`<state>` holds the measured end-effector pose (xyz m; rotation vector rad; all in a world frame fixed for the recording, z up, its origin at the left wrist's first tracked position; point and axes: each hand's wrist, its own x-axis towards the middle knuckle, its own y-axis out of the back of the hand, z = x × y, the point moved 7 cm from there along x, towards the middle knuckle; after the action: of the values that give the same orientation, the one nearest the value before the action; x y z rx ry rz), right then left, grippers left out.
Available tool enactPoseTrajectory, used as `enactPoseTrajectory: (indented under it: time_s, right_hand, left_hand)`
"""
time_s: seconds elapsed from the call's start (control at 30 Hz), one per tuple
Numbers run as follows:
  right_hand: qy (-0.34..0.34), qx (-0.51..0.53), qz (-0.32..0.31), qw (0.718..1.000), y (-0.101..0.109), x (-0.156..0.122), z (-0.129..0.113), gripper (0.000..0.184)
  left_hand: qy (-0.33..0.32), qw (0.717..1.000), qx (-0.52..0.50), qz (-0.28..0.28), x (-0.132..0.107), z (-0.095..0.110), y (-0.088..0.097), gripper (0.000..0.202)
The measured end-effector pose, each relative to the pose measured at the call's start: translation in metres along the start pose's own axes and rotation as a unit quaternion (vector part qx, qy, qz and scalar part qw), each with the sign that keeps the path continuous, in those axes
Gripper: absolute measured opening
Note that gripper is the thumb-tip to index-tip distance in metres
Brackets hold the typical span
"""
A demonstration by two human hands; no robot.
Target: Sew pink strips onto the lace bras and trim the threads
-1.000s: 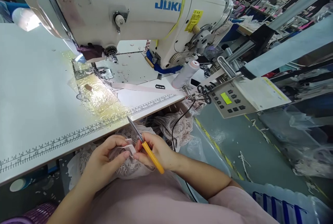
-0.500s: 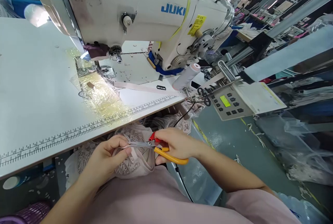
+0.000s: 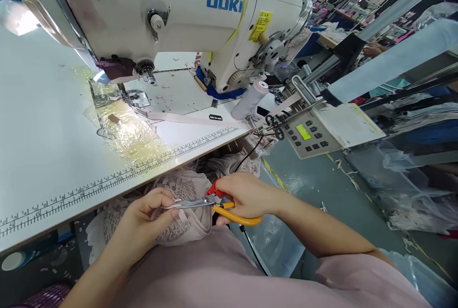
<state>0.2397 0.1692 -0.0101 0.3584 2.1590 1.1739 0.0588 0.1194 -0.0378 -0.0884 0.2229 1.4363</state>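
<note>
My right hand [image 3: 246,196] grips scissors [image 3: 223,210] with one red and one orange-yellow handle. Their metal blades point left, reaching the fingertips of my left hand [image 3: 148,217]. Between thumb and fingers, that hand pinches the edge of a pale pink lace garment [image 3: 189,224], right at the blade tips. Whether the blades are cutting the cloth cannot be made out. The garment hangs over my lap below the table edge, with more lace cloth bunched behind it.
A white JUKI sewing machine [image 3: 189,12] stands on the white table [image 3: 43,131], which has a ruler strip along its front edge. A thread cone [image 3: 250,100] and a control panel [image 3: 309,133] sit to the right. Under the table edge lies more lace fabric [image 3: 232,162].
The view has shifted slightly, so the machine and table appear further left. The scissor blades now look closer together and tilt a little more, still at the pinched cloth.
</note>
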Motion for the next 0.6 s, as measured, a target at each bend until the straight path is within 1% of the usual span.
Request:
enactPoseTrajectory:
  time_s: [0.13,0.4,0.6]
  right_hand:
    - [-0.011,-0.008,-0.016,1.0,0.0015,0.0001,-0.0023,0.048]
    - [-0.016,-0.002,-0.029,0.999,0.0007,-0.0016,-0.0012,0.043]
    - [-0.014,0.006,-0.036,0.999,-0.002,-0.002,-0.001,0.049]
  left_hand:
    - [0.001,1.0,0.003,-0.004,0.0011,0.0007,-0.0009,0.021]
    - [0.002,0.999,0.023,-0.027,0.0013,0.0019,-0.0032,0.022]
    - [0.0,0.999,0.034,-0.037,0.0002,0.0052,-0.0046,0.022]
